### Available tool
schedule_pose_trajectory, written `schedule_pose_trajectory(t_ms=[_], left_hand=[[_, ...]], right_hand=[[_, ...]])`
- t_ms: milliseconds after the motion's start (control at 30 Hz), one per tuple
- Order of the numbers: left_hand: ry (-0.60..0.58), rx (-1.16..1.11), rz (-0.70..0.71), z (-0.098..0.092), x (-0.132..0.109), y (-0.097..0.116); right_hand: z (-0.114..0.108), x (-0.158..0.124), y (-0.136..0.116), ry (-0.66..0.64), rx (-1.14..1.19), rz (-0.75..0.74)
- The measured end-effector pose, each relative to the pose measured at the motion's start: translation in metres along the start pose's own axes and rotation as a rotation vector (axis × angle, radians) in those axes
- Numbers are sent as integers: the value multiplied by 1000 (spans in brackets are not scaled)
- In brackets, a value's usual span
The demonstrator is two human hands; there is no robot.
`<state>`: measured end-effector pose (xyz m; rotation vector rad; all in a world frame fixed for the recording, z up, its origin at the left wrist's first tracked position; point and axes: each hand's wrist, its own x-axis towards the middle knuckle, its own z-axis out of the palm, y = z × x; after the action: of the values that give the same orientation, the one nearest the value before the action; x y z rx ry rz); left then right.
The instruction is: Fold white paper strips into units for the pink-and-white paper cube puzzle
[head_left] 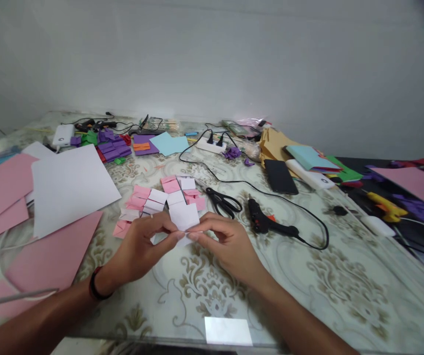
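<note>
White paper (184, 217) held over table (345, 305), near part pinched between thumb and finger by left hand (143, 244) and right hand (227, 244). Folded pieces (137, 198) placed far left of paper; scissors (224, 202) laid right, glue gun (265, 219) farther right.

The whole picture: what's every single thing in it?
Held paper: one, white, centre
Folded papers: several, pink and white, beyond held paper
Loose slip: one, white, near edge
Large sheets: several, pink and white, left
Purple papers: several, purple, back left
Blue papers: two showing, light blue, back
Tan papers: many, tan, back right
Scissors: one, black, centre
Glue gun: one, black, beside scissors
Phone: one, black, right
Power strip: one, white, back
Table: one, pale floral, underneath
Wall: one, grey, behind
Other clutter: uncounted, mixed, back and right
Left hand: one, bare, pinching paper
Right hand: one, bare, pinching paper
</note>
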<state>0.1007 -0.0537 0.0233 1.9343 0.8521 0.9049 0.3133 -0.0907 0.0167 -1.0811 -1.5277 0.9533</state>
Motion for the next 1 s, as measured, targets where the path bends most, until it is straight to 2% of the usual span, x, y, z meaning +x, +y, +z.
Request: schedule_pose_trajectory(t_ms=[200, 367, 600, 1000], left_hand=[[105, 103, 60, 3, -4, 4], [169, 44, 115, 4, -5, 0], [133, 47, 153, 1, -5, -4], [192, 44, 110, 3, -4, 8]], right_hand=[[3, -5, 6, 73, 66, 87], [4, -5, 6, 66, 86, 32], [3, -4, 2, 43, 82, 45], [8, -6, 3, 103, 168, 80]])
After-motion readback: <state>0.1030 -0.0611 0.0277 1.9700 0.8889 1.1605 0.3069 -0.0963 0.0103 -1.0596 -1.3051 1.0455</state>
